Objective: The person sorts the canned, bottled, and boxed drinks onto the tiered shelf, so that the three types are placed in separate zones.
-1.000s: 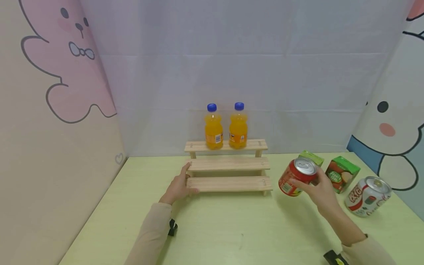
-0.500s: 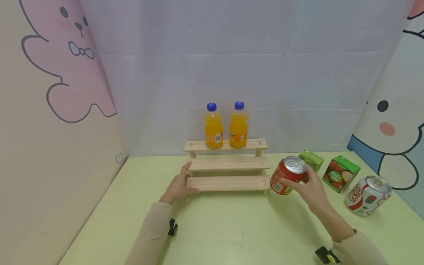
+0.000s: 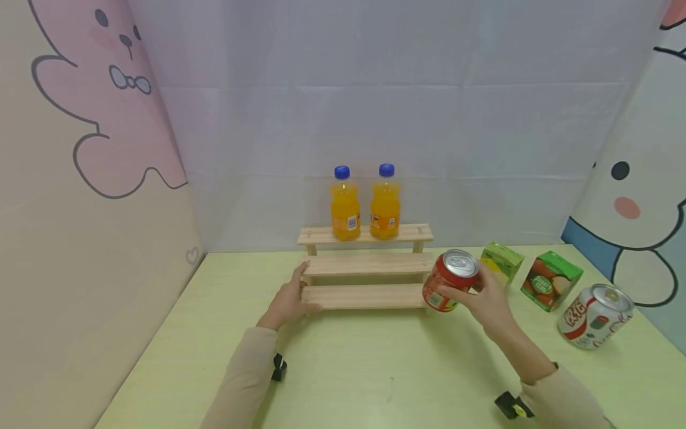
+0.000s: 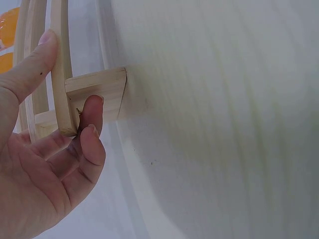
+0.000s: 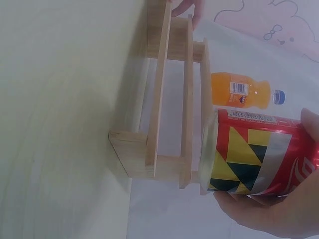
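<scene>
My right hand [image 3: 490,307] grips a red soda can [image 3: 449,281], slightly tilted, in front of the right end of a three-step wooden shelf [image 3: 370,297]. The right wrist view shows the can [image 5: 264,154] with a yellow and dark green pattern near its base. At the shelf's left end, my left hand [image 3: 286,305] holds the lowest board. In the left wrist view its thumb lies along the board [image 4: 62,74] and its other fingers curl beneath. Two orange drink bottles with blue caps, a left bottle [image 3: 345,211] and a right bottle [image 3: 384,211], stand on the top step.
Right of the shelf on the light table [image 3: 343,381] are a light green carton [image 3: 502,260], a green and brown carton [image 3: 551,280] and a white soda can [image 3: 595,316]. A white cloth [image 3: 268,149] hangs behind; printed walls rise at both sides.
My right hand has carried the red soda can leftward, from beside the cartons to the shelf's right end. The left hand keeps its hold on the shelf.
</scene>
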Tool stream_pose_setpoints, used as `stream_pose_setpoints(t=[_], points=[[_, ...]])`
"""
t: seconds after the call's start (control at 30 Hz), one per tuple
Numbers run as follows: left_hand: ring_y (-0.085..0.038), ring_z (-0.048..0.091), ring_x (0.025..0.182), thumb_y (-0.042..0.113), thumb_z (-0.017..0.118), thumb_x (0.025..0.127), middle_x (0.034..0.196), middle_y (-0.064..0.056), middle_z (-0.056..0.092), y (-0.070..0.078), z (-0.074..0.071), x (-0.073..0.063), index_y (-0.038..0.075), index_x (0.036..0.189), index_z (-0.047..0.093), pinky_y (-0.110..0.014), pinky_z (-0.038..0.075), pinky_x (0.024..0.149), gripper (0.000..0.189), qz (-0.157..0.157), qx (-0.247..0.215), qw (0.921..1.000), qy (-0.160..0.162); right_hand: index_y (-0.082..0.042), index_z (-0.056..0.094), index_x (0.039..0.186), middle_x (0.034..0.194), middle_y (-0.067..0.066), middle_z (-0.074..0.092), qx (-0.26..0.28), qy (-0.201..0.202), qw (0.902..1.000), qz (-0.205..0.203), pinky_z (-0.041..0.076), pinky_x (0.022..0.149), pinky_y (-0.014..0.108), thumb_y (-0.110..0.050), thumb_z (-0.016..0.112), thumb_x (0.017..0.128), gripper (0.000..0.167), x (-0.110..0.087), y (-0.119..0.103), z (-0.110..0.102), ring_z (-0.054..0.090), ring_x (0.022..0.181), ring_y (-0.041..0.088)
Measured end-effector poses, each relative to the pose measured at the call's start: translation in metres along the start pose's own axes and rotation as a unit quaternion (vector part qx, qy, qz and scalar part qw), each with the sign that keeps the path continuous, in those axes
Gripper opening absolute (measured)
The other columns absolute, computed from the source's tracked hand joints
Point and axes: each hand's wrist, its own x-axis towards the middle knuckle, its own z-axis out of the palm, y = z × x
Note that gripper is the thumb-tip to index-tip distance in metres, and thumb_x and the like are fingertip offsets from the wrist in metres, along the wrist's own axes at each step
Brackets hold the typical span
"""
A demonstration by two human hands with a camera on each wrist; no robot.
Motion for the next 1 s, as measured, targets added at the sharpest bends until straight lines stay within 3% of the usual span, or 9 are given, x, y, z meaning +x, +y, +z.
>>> stream_pose_setpoints(t=[0.37, 0.6, 1.0], points=[[-0.038, 0.054, 0.102, 0.022, 0.08, 0.069, 0.119, -0.026, 0.052, 0.003, -0.002, -0.001, 0.011, 0.145, 0.012, -0.05, 0.042, 0.085, 0.103, -0.003, 0.004, 1.0, 0.0, 0.0, 0.037, 0.132, 0.124, 0.015, 0.049, 0.019, -0.014, 0.9997, 0.001, 0.043, 0.081, 0.026, -0.017, 0.072, 0.079, 0.066, 0.009, -0.005, 0.013, 0.049, 0.102, 0.016], [-0.037, 0.055, 0.101, 0.021, 0.08, 0.068, 0.119, -0.026, 0.053, 0.003, -0.002, 0.0, 0.011, 0.145, 0.013, -0.049, 0.042, 0.085, 0.103, -0.004, 0.002, 1.0, 0.003, 0.0, 0.035, 0.133, 0.127, 0.018, 0.046, 0.043, -0.019, 0.9988, 0.009, 0.04, 0.09, 0.042, -0.015, 0.072, 0.079, 0.068, 0.014, -0.007, 0.019, 0.046, 0.11, 0.029], [-0.036, 0.055, 0.1, 0.02, 0.08, 0.068, 0.117, -0.025, 0.054, 0.001, -0.001, 0.0, 0.01, 0.145, 0.013, -0.049, 0.043, 0.085, 0.103, -0.001, 0.003, 1.0, 0.005, -0.001, 0.036, 0.132, 0.127, 0.019, 0.047, 0.052, -0.033, 0.9981, 0.006, 0.035, 0.094, 0.048, -0.017, 0.073, 0.078, 0.068, 0.026, -0.014, 0.026, 0.045, 0.111, 0.033]])
